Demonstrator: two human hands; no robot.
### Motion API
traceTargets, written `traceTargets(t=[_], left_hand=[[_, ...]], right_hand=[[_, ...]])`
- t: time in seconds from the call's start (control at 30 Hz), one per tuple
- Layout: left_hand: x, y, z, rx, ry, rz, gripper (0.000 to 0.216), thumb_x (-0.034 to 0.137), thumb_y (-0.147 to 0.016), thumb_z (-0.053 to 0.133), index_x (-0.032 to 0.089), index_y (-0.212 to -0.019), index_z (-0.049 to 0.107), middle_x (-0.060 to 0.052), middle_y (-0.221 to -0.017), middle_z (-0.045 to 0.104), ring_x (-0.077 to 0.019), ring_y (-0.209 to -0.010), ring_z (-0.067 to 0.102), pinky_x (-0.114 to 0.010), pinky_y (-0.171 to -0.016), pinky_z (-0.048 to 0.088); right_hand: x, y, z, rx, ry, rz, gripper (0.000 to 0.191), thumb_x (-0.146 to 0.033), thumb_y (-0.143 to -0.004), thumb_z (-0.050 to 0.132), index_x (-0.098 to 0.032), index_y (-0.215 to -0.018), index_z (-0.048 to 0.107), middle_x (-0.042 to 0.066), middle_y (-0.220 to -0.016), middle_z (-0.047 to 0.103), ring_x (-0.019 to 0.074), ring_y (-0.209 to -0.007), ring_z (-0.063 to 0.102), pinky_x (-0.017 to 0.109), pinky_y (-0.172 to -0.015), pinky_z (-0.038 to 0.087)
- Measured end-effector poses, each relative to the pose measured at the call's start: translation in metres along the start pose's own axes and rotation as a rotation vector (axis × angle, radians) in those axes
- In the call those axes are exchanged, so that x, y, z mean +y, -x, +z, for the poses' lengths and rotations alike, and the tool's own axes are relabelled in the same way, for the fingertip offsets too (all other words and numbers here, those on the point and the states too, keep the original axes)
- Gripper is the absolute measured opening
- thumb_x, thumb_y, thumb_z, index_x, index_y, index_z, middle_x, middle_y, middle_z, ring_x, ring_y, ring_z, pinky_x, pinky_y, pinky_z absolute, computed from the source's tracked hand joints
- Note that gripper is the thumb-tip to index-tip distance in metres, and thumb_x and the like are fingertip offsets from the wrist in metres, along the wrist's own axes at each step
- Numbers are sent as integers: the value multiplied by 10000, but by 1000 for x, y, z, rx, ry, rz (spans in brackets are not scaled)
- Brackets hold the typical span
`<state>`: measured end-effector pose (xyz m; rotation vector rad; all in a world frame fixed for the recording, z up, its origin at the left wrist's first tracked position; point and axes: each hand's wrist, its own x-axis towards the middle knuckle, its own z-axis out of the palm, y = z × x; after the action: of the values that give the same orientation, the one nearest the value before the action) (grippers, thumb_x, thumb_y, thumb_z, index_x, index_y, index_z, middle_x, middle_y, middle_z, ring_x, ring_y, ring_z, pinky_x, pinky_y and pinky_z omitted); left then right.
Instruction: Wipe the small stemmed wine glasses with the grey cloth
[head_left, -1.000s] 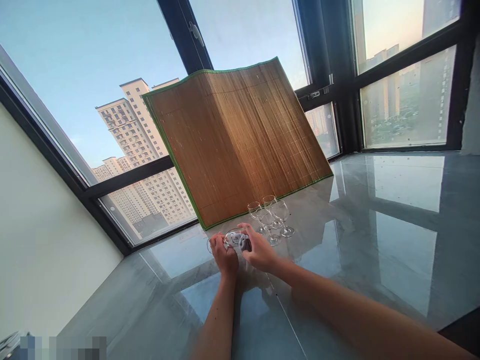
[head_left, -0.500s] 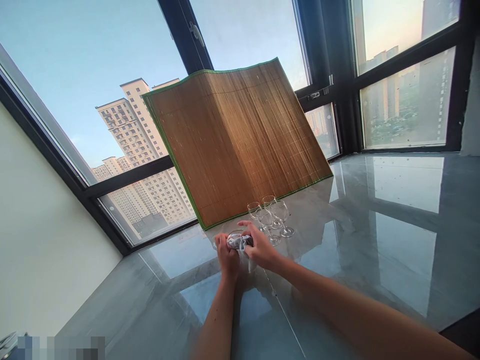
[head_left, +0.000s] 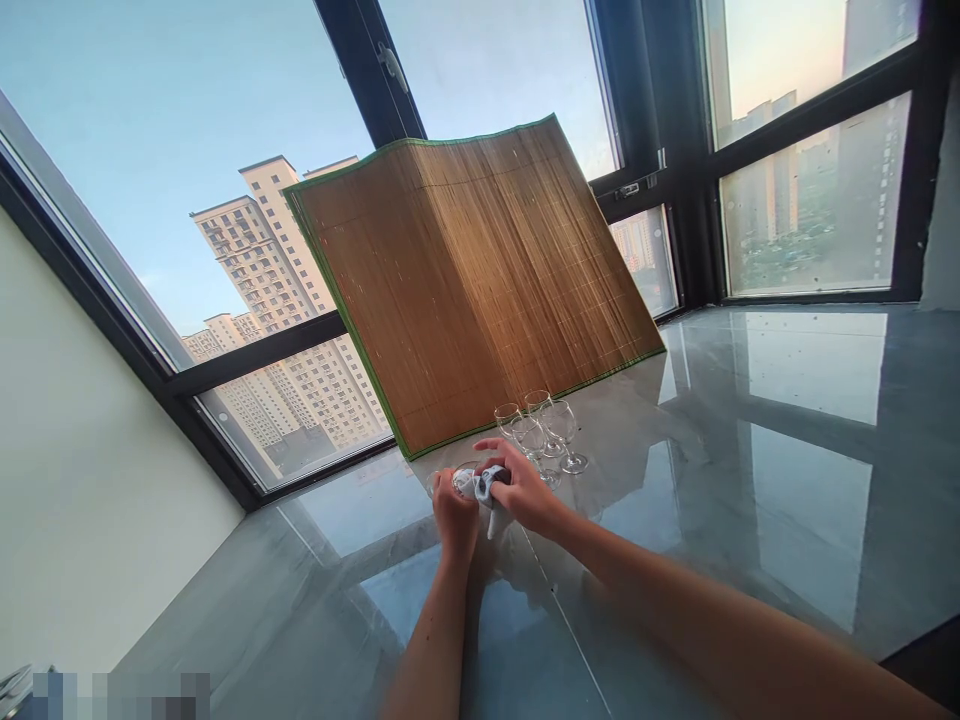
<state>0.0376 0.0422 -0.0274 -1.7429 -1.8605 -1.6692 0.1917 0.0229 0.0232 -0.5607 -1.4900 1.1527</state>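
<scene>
My left hand [head_left: 454, 512] is closed around a clear stemmed glass [head_left: 462, 470] that lies tipped on its side, its rim toward my right hand. Between thumb and fingers, my right hand [head_left: 521, 490] grips a white cloth with dark patches [head_left: 491, 486]. Part of the cloth is bunched inside the glass bowl, and a loose corner hangs below. My right index finger sticks out above the rim. Just beyond my right hand, several clear wine glasses [head_left: 559, 425] stand upright in a close group on the glossy grey surface [head_left: 637, 580].
A brown bamboo mat [head_left: 480, 290] with a green edge leans against the dark window frame [head_left: 697, 200] behind the glasses. A white wall [head_left: 90, 480] borders the left side. Window light reflects off the grey surface at right.
My right hand has shifted slightly with the cloth, drawing some of it toward the rim. The hanging cloth corner has swung left. My left hand stays nearly in place.
</scene>
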Motion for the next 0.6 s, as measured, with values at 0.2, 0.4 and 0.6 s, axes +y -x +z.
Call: traceTargets(t=[0.2,0.4,0.6], left_hand=[[1,0,0,-26,58,-40,88,151,-735,584,204,-803,601,-31,-812,652,-189,-771,604,-271,-700,427],[9,-1,-2,-61,158,-255,99,180,-736,604,216,-827,595,6,-652,626,-164,-582,600,-254,-589,428],[7,-6,-6,-58,372,-491,315,479,-868,554,186,-983,558,53,-543,541,-115,-356,446,-244,-413,341]], right_hand=[[-11,-1,0,-8,-233,68,567,-145,-617,491,-210,-1180,506,-6,-810,703,137,-645,583,234,-569,412],[-7,3,1,230,-74,-136,486,-120,-660,453,-220,-1132,506,-16,-819,679,130,-645,567,235,-594,420],[2,3,-1,283,301,-247,486,-52,-687,456,-226,-1136,520,-23,-821,672,134,-666,576,244,-661,426]])
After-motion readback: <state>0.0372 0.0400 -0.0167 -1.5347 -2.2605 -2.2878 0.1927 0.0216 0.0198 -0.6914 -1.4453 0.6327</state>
